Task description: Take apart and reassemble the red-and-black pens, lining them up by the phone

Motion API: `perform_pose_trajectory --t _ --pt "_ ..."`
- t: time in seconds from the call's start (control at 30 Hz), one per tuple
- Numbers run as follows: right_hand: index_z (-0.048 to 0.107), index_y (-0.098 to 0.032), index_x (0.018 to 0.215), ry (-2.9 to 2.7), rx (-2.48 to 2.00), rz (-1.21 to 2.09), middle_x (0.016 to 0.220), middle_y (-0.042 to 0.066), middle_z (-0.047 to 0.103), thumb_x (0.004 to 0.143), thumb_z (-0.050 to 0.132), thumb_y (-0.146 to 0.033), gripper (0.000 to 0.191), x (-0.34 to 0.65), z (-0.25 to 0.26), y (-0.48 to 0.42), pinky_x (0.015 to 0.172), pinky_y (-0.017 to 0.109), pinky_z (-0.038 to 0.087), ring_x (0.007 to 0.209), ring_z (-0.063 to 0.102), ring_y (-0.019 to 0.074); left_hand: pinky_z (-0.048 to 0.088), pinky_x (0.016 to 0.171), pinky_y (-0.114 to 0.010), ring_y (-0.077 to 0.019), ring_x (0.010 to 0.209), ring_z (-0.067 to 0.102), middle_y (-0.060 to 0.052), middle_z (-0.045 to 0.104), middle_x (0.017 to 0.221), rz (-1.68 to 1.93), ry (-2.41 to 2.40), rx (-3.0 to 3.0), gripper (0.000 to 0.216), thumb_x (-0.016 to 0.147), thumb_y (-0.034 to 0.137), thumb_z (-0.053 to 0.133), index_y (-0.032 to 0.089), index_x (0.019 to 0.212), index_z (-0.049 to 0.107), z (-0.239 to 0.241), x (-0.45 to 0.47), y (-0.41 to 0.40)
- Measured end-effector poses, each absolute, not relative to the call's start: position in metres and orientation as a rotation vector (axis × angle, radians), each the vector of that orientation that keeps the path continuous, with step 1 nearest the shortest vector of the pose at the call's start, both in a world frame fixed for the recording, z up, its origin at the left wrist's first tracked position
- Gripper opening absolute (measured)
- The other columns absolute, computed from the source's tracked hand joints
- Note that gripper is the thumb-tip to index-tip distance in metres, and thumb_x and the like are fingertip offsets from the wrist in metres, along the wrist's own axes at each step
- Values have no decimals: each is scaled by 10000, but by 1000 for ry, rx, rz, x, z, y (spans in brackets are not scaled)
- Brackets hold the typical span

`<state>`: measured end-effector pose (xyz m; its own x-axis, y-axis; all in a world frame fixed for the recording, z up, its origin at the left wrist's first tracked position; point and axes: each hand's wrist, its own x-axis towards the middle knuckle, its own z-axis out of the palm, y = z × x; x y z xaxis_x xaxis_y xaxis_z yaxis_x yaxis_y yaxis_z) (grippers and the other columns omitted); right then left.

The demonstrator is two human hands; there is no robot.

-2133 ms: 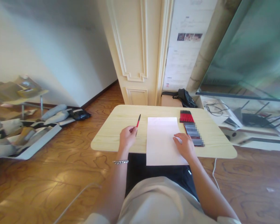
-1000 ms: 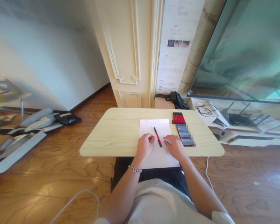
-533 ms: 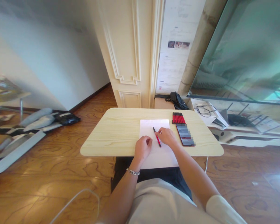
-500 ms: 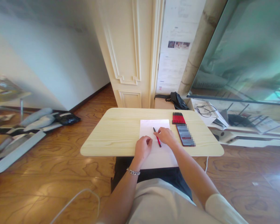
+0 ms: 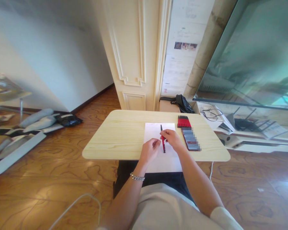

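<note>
A red pen with black ends (image 5: 163, 147) is held between the thumb and fingers of my right hand (image 5: 172, 139). It points away from me, its far black end raised past the fingers, above a white sheet of paper (image 5: 168, 163). Just left of the pen is my left hand (image 5: 150, 149), empty, its fingers loosely curled with a small gap between thumb and forefinger. A row of several red-and-black pens (image 5: 183, 121) lies at the back right of the table. Nearer me, right of my right hand, rests a phone (image 5: 189, 139), its screen partly pixelated.
The pale wood table (image 5: 115, 137) has rounded corners. Behind it sits a black bag (image 5: 183, 103) on a box. A large dark screen (image 5: 254, 57) and a white cabinet (image 5: 254, 143) stand right. A white cable (image 5: 76, 201) crosses the floor at left.
My right hand has shifted slightly, and the pen has turned from slanting to nearly straight away from me. My left hand has moved right and forward, closer to the pen, its fingers less curled.
</note>
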<state>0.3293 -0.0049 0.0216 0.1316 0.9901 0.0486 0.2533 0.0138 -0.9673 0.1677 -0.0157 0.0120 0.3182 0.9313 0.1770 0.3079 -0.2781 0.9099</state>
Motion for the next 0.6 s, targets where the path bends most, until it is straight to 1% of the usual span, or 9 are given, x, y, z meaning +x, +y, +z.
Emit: perform_pose_trajectory --t 0.1,0.17,0.23,0.27,0.33,0.4,0.47,0.53,0.6 --pt "673 -171 846 -1083 -1238 1080 739 26 645 760 590 -520 369 321 21 -19 544 229 398 612 552 115 490 617 -280 -174 674 633 -70 683 765 937 941 1517 361 848 507 499 176 858 642 14 180 -23" --pt "675 -166 872 -993 -1167 1171 695 14 618 751 603 -536 396 315 20 -26 472 224 361 507 484 92 509 614 -287 -165 667 632 -77 671 774 953 823 1289 411 828 551 512 155 867 617 13 189 -28" --pt "670 -162 929 -939 -1127 1245 696 16 616 752 603 -541 424 311 19 -29 408 222 307 431 412 73 528 630 -304 -162 674 636 -64 649 753 985 762 1101 420 790 558 568 147 874 591 11 196 -33" --pt "666 -163 956 -923 -1118 1250 729 26 630 752 609 -533 426 309 18 -29 400 222 303 430 416 73 532 628 -310 -158 660 633 -48 633 725 995 759 1037 417 774 551 594 147 877 579 10 199 -35" --pt "663 -164 966 -913 -1114 1200 812 51 659 744 630 -501 405 307 20 -27 437 226 355 500 491 93 525 590 -297 -145 603 615 -12 594 656 997 791 974 404 755 528 628 152 884 560 8 202 -37" --pt "663 -164 948 -910 -1124 1116 834 62 673 739 640 -485 384 306 23 -23 517 240 420 605 558 125 479 517 -250 -124 535 580 15 565 609 1006 842 992 384 753 507 638 159 888 547 6 204 -39" --pt "661 -162 923 -913 -1153 1032 799 63 675 749 622 -506 387 304 27 -19 567 252 447 654 579 142 390 443 -206 -98 470 522 33 539 572 1028 868 1058 353 764 492 629 167 872 541 5 204 -40" --pt "657 -159 878 -924 -1222 943 736 60 666 765 589 -542 406 301 29 -15 555 249 441 635 576 145 315 414 -196 -80 437 460 42 522 554 1043 863 1135 321 783 482 609 174 843 544 4 204 -42" --pt "646 -157 810 -940 -1279 875 670 53 645 783 553 -566 420 298 29 -12 517 240 421 585 558 138 282 412 -201 -73 432 424 42 506 544 1049 863 1181 316 804 490 579 176 784 543 5 204 -44"
